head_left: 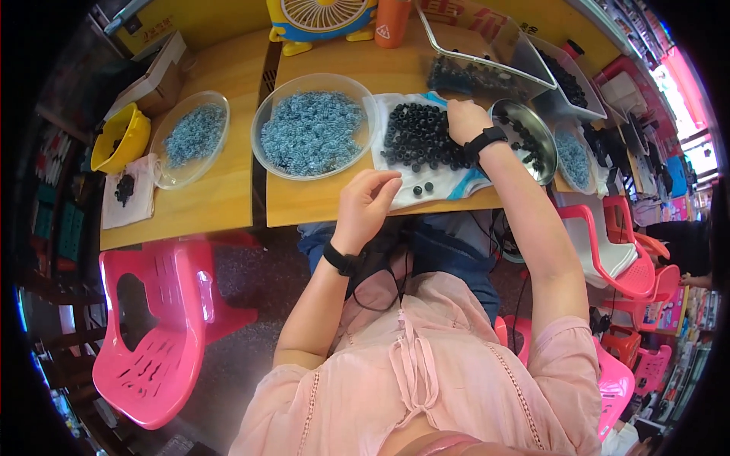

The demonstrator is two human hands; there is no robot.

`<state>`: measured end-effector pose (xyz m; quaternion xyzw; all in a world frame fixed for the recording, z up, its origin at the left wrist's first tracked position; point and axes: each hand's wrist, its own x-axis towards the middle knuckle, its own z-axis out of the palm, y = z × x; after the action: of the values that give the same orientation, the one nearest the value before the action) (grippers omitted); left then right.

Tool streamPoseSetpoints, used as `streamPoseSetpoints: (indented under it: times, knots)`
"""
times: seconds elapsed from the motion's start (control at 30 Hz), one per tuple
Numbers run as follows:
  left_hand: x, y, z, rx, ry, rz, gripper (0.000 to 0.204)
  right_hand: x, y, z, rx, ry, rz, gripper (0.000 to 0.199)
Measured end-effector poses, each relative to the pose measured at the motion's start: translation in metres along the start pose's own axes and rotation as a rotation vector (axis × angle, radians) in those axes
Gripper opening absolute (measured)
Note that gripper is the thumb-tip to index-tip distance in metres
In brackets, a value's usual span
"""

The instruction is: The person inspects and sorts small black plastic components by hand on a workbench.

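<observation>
1. Pink blouse and our two forearms fill the bottom of the view, each wrist with a black band, so we're looking straight down over our lap at the tabletop [228, 190].
2. Our left hand [365, 205] hangs just over the near edge with the fingers curled in and pinched narrow; whether there's a bead in there we honestly can't tell.
3. Our right hand [465, 121] is resting fingers-down on the far side of the pile of black ring beads [422, 138], loosely bent, touching them rather than clearly gripping one.
4. That pile sits on a white cloth [411, 186], with a couple of stray black beads [423, 188] lying apart near its front edge.
5. Just left of the cloth is a big clear round dish [312, 133] heaped with blue beads; a smaller one [192, 137] sits further left, near a yellow bowl [122, 138].
6. On the right, a metal dish [526, 140] holds only a scatter of black beads.
7. Progress guess: early days, since most of the black pile's untouched.
</observation>
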<state>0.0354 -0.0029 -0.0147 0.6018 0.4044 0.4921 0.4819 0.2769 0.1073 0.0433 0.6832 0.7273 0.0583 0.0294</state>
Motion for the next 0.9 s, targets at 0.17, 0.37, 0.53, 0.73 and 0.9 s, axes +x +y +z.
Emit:
streamPoseSetpoints:
  times: [0.17, 0.37, 0.53, 0.73, 0.9]
  knots:
    - [-0.002, -0.003, 0.000, 0.028, -0.003, 0.027, 0.016, 0.003, -0.004, -0.001, -0.030, -0.104, 0.028, 0.022]
    - [-0.002, -0.004, -0.001, -0.033, 0.002, 0.004, 0.016, -0.001, -0.003, -0.012, -0.018, -0.105, -0.010, 0.021]
    - [-0.001, -0.002, -0.001, -0.018, -0.005, 0.009, 0.016, -0.003, -0.001, -0.013, 0.010, -0.127, -0.046, 0.020]
    - [0.000, -0.002, -0.001, -0.076, -0.002, -0.027, 0.016, -0.014, -0.001, -0.020, 0.082, 0.052, -0.105, 0.020]
    - [0.000, 0.004, -0.005, -0.401, 0.023, -0.211, 0.024, -0.070, -0.064, -0.057, 1.039, -0.219, -0.242, 0.020]
